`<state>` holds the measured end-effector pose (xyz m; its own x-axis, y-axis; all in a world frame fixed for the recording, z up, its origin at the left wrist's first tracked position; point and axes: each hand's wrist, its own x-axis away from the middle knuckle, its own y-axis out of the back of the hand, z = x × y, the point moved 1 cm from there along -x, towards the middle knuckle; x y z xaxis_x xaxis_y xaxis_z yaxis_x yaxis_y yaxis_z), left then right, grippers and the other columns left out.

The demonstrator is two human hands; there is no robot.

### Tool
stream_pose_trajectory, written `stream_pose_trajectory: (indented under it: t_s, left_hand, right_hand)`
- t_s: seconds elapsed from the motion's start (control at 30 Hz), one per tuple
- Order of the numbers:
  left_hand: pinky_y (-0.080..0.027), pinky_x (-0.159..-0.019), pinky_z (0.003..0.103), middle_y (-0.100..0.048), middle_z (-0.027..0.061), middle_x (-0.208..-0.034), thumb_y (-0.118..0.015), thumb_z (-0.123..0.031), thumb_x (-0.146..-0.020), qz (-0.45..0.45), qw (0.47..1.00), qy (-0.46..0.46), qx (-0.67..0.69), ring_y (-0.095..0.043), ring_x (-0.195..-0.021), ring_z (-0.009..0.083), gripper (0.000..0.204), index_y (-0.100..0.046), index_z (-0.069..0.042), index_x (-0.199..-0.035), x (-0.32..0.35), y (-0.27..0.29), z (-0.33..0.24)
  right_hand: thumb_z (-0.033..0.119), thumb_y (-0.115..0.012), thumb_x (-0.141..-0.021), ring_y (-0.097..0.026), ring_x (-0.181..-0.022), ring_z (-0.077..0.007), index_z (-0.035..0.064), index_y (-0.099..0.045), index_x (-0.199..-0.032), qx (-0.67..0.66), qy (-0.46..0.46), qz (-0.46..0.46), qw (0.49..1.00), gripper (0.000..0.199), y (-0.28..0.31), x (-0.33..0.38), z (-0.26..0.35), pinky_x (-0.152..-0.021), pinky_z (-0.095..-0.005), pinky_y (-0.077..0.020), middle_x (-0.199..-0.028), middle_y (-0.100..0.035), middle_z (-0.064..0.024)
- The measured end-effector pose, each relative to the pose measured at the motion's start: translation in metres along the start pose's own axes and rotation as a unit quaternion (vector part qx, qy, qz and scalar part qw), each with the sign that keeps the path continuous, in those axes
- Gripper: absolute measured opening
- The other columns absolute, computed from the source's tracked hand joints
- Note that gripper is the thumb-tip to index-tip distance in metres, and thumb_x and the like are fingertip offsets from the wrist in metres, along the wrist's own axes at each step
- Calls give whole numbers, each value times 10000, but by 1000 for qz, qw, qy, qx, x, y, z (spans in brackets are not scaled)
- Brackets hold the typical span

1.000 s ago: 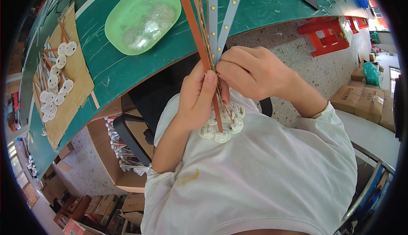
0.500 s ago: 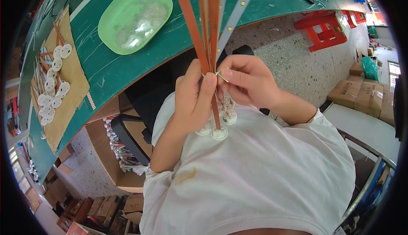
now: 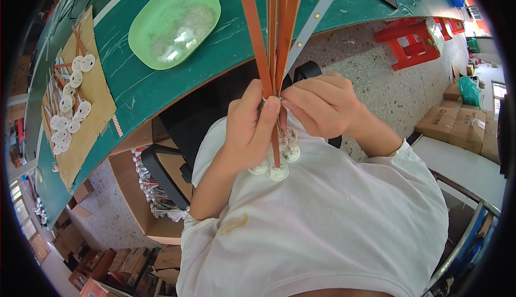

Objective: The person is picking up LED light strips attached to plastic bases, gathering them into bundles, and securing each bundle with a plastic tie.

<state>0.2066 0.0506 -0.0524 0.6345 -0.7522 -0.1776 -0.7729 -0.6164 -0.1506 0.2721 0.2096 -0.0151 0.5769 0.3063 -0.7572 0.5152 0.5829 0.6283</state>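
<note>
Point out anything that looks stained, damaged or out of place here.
A yellowish-brown mark on the white shirt looks like a stain, though it could be a print. The green tabletop looks worn, streaked with pale scratches.

Above the grip, the leftmost orange strip (image 3: 252, 23) is cut off by the upper edge. Below, the left hand (image 3: 248, 129) partly hides the white round bases (image 3: 278, 173). Just right, whatever the right hand (image 3: 323, 104) pinches is too small to tell.

Two hands (image 3: 247, 130) (image 3: 325, 106), one strip bundle (image 3: 280, 39), one bowl (image 3: 146, 25).
</note>
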Motion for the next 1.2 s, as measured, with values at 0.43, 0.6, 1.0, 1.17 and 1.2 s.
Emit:
stream_pose_trajectory:
  t_s: [0.43, 0.6, 1.0, 1.17, 1.2]
  left_hand:
    - [-453, -491, 223, -599, 48, -617, -420, -250, -1028, -35, 999, 20, 22, -596, -522, 99, 266, -511, 0, -1022, 4, -1, 2]
    - [-456, -490, 237, -591, 46, -624, -408, -228, -1028, -11, 1000, 8, 15, -593, -520, 110, 246, -495, 1, -1044, 0, 1, 1]
    - [-473, -486, 301, -605, 107, -636, -412, -316, -1010, 75, 993, -74, 60, -598, -503, 187, 441, -364, -5, -1318, 8, 12, -28]
    - [-501, -489, 311, -605, 110, -625, -384, -389, -1035, 127, 942, -114, 288, -600, -510, 183, 394, -450, -37, -1199, 8, 32, -69]
    - [-501, -489, 317, -606, 117, -621, -388, -396, -1034, 89, 939, -134, 304, -606, -514, 191, 385, -472, -40, -1153, 8, 45, -78]
  right_hand:
    - [-46, -713, -750, -658, -727, -196, -13, -648, -993, -87, -95, -18, 992, 254, -4, 7, -4, -613, -288, -533, -919, -652, -134]
    - [-21, -729, -756, -652, -660, -202, -25, -653, -912, -82, -107, -23, 991, 174, -9, 5, 0, -566, -274, -524, -844, -656, -120]
    - [117, -750, -765, -461, -469, -66, 0, -579, -1054, -415, -534, -61, 734, 355, -19, -8, 13, -388, -177, -326, -698, -540, 13]
    - [294, -767, -762, -561, -912, -95, 13, -511, -1170, -497, -364, -22, 788, 557, -49, -61, -19, -762, -236, -452, -1011, -582, -22]
    - [306, -720, -848, -544, -893, -77, 25, -535, -1122, -317, -404, -35, 857, 434, -53, -95, -2, -753, -207, -433, -978, -568, -19]
